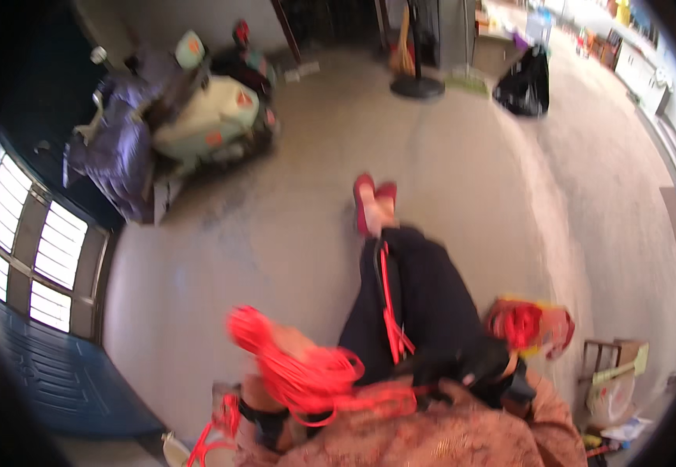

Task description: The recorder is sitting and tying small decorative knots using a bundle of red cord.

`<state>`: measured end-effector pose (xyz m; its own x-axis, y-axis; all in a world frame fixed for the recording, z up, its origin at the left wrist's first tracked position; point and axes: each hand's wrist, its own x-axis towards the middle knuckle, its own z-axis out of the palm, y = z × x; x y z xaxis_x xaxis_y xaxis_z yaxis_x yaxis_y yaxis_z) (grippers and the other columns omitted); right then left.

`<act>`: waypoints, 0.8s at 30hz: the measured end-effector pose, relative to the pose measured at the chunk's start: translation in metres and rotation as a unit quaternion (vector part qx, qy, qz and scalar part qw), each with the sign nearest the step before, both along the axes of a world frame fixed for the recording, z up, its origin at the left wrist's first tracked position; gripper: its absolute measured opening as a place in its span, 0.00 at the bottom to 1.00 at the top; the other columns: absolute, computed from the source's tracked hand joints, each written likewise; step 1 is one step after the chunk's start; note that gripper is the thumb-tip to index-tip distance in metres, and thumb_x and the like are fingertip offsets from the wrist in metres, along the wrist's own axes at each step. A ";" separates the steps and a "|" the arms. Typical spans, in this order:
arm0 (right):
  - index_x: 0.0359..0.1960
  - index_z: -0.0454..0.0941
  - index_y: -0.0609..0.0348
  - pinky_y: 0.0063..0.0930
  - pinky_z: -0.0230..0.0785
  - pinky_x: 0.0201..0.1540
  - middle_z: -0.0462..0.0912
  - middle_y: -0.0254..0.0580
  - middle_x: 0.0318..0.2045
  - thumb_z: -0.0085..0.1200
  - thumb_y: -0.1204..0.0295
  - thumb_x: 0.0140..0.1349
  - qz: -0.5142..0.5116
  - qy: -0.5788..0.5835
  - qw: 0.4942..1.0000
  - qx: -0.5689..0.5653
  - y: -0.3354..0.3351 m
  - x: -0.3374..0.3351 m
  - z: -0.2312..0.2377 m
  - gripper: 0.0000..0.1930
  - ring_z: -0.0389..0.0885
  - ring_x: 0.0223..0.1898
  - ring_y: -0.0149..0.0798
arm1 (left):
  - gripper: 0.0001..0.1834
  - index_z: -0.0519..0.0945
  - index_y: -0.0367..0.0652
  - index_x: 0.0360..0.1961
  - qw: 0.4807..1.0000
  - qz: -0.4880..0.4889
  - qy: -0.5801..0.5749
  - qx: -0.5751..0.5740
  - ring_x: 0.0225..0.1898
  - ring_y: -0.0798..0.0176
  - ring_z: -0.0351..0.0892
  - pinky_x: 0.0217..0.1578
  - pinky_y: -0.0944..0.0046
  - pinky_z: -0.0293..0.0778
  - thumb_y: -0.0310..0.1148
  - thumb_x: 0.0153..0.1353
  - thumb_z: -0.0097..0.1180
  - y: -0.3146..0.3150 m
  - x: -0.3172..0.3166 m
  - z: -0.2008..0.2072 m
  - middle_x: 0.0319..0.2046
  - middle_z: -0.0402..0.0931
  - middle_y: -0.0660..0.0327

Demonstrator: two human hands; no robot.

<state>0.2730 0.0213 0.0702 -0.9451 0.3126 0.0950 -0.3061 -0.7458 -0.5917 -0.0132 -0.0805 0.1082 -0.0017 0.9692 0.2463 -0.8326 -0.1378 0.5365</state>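
A thick bundle of bright red-pink cord (307,381) hangs in loops at the lower middle, and my left hand (293,341) is closed round it. Motion smears the loops, and they hide most of the fingers. From the bundle, strands stretch right across my patterned top toward my right hand (453,391). That hand is close to my body, blurred and partly hidden by dark shapes, so its fingers do not show clearly. A narrow red-pink strip (389,300) with a black edge lies along my dark trousers (435,296). More red-pink cord (217,436) dangles beside my left forearm.
A red and yellow plastic bag (529,325) with red contents is at my right, near a small wooden stool (622,366). A covered scooter (209,117) stands far left. Farther off are a black bag (523,84) and a round black stand base (417,87). A blue panel (61,381) lies left.
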 end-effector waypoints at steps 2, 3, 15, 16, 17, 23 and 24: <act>0.64 0.66 0.60 0.23 0.64 0.47 0.78 0.40 0.50 0.63 0.62 0.58 0.035 0.102 0.993 0.048 0.013 0.006 0.011 0.33 0.74 0.47 0.29 | 0.13 0.69 0.43 0.33 0.995 0.086 0.039 0.035 0.31 0.59 0.71 0.31 0.52 0.71 0.40 0.64 0.57 -0.004 -0.010 0.007 0.36 0.74 0.56; 0.63 0.68 0.60 0.23 0.65 0.47 0.78 0.41 0.50 0.63 0.62 0.58 0.062 0.117 0.986 0.096 0.021 0.008 0.017 0.33 0.74 0.47 0.29 | 0.11 0.71 0.41 0.36 0.977 0.160 0.138 0.035 0.35 0.59 0.73 0.35 0.51 0.72 0.37 0.64 0.56 -0.006 -0.014 0.010 0.40 0.74 0.54; 0.46 0.79 0.58 0.34 0.72 0.48 0.80 0.45 0.47 0.60 0.70 0.52 -0.237 -0.393 0.633 0.623 0.091 -0.065 -0.046 0.18 0.80 0.45 0.43 | 0.12 0.76 0.39 0.41 0.687 0.227 0.648 -0.237 0.21 0.77 0.71 0.23 0.73 0.68 0.25 0.55 0.62 0.078 0.005 -0.074 0.22 0.75 0.65; 0.45 0.79 0.56 0.37 0.71 0.52 0.75 0.47 0.53 0.61 0.69 0.50 -0.246 -0.389 0.632 0.623 0.086 -0.067 -0.052 0.18 0.77 0.50 0.50 | 0.12 0.77 0.40 0.41 0.728 0.188 0.620 -0.227 0.18 0.79 0.66 0.22 0.73 0.66 0.25 0.55 0.62 0.084 0.011 -0.086 0.18 0.71 0.68; 0.45 0.79 0.56 0.37 0.71 0.52 0.75 0.47 0.53 0.61 0.69 0.50 -0.252 -0.364 0.641 0.626 0.084 -0.068 -0.056 0.18 0.77 0.50 0.50 | 0.12 0.77 0.40 0.41 0.728 0.187 0.619 -0.229 0.18 0.79 0.66 0.22 0.73 0.66 0.25 0.55 0.62 0.086 0.013 -0.094 0.18 0.71 0.68; 0.47 0.78 0.57 0.34 0.70 0.53 0.74 0.47 0.55 0.60 0.68 0.52 -0.236 -0.384 0.731 0.512 0.081 -0.062 -0.069 0.19 0.76 0.53 0.47 | 0.11 0.77 0.37 0.41 0.843 0.040 0.489 -0.220 0.19 0.81 0.61 0.21 0.75 0.62 0.21 0.56 0.59 0.101 0.028 -0.115 0.21 0.71 0.70; 0.49 0.77 0.57 0.33 0.70 0.53 0.74 0.46 0.55 0.60 0.67 0.54 -0.248 -0.355 0.749 0.501 0.082 -0.062 -0.071 0.20 0.76 0.53 0.44 | 0.10 0.77 0.37 0.41 0.847 0.029 0.482 -0.223 0.21 0.81 0.64 0.23 0.76 0.64 0.21 0.57 0.58 0.103 0.032 -0.115 0.24 0.73 0.70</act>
